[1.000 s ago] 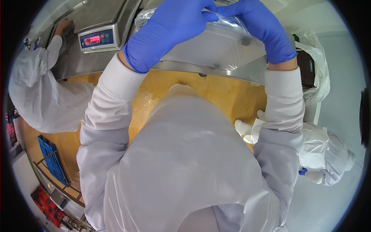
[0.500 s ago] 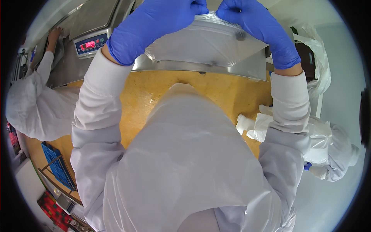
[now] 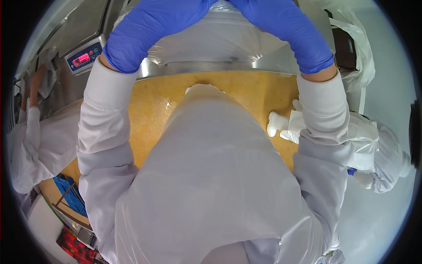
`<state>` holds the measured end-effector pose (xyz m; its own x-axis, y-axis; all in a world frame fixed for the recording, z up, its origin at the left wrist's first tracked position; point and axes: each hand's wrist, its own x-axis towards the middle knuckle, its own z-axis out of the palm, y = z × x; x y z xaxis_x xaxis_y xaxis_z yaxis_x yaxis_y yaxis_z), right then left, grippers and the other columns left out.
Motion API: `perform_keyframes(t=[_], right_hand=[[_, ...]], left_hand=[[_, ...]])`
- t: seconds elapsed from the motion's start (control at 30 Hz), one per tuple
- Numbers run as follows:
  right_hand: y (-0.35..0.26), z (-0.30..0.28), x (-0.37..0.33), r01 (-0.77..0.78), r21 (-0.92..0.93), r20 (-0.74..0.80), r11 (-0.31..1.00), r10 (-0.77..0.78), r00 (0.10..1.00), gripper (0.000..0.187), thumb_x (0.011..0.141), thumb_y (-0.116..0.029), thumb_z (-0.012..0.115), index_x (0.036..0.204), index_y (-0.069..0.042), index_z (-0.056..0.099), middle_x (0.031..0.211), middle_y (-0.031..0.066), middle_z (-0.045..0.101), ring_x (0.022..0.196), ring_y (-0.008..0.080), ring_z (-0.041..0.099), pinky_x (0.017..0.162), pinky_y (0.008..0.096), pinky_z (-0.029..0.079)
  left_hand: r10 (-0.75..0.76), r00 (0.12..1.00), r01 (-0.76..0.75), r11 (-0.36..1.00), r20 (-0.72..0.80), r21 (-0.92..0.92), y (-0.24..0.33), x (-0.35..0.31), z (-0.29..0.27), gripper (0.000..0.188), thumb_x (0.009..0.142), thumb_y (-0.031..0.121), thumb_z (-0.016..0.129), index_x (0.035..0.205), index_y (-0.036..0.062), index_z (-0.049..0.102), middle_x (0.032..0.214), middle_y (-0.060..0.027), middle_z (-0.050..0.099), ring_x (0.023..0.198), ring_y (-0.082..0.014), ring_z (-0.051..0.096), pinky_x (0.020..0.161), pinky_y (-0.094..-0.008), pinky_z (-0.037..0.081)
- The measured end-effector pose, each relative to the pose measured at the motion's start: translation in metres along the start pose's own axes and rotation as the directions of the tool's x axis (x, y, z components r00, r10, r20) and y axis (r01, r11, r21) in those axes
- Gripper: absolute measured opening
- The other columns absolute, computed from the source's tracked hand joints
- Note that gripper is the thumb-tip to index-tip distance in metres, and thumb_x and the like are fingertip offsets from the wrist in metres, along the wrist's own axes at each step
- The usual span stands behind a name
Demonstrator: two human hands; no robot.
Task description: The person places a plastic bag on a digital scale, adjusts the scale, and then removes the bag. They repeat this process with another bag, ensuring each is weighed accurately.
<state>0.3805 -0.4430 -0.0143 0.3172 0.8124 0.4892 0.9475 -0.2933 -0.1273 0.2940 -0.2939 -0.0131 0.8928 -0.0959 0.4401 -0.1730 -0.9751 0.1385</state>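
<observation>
Clear plastic bag (image 3: 228,39) between gloved left hand (image 3: 154,26) and right hand (image 3: 285,26), both gripping its top

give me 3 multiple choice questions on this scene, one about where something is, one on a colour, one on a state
1. Where is the scale with the red display?
A. on the steel bench, left of the left hand
B. on the yellow floor
C. beside the right forearm

2. What colour are the gloves?
A. white
B. blue
C. green

3. What are the two hands doing?
A. hanging at the sides
B. raised together on a clear plastic bag
C. resting flat on the floor

Answers:
1 A, the scale sits on the steel bench, left of the left hand.
2 B, both the left hand and the right hand wear blue gloves.
3 B, both hands are up at the top of the view, on the clear plastic bag.
</observation>
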Motion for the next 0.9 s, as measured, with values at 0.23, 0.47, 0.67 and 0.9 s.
perform_keyframes(t=[0.23,0.47,0.67,0.9], right_hand=[[0.106,-0.045,-0.039,-0.622,0.599,0.143,0.504,0.697,0.703,0.052,0.085,-0.02,0.059,0.135,-0.017,0.041,0.116,0.0156,0.05,0.092,0.023,0.056,0.087,0.0292,0.045],[0.152,0.024,-0.223,-0.932,-0.216,0.624,0.292,0.775,0.098,0.052,0.072,-0.041,0.072,0.101,0.001,0.063,0.085,0.0117,0.066,0.079,0.0193,0.062,0.076,0.0291,0.048],[0.124,0.042,-0.248,-0.949,-0.162,0.471,0.271,0.866,0.167,0.055,0.072,-0.042,0.071,0.101,0.005,0.063,0.089,0.0164,0.067,0.082,0.0234,0.064,0.078,0.0334,0.048],[0.152,0.059,-0.29,-0.957,0.07,0.5,0.28,0.82,0.277,0.036,0.077,-0.033,0.065,0.091,0.0,0.068,0.086,0.0121,0.068,0.078,0.0188,0.063,0.07,0.0317,0.047]], left_hand=[[-0.141,0.934,0.148,0.989,0.329,0.005,-0.002,0.001,-0.003,0.074,0.091,0.059,0.03,0.144,0.0088,0.02,0.145,-0.0247,0.023,0.137,-0.0387,0.016,0.111,-0.0514,0.012],[-0.201,0.88,0.202,0.978,0.43,0.044,0.001,0.013,-0.007,0.068,0.093,0.053,0.029,0.144,0.0096,0.022,0.146,-0.0229,0.023,0.137,-0.0377,0.017,0.112,-0.0481,0.013],[-0.164,0.909,0.173,0.985,0.384,0.011,0.018,0.005,-0.016,0.065,0.092,0.052,0.031,0.143,0.0106,0.027,0.144,-0.0229,0.028,0.135,-0.037,0.023,0.111,-0.0474,0.016],[-0.144,0.809,0.137,0.989,0.569,0.056,0.013,0.015,-0.017,0.063,0.094,0.05,0.03,0.142,0.0093,0.029,0.145,-0.022,0.026,0.136,-0.0354,0.022,0.111,-0.0472,0.016]])
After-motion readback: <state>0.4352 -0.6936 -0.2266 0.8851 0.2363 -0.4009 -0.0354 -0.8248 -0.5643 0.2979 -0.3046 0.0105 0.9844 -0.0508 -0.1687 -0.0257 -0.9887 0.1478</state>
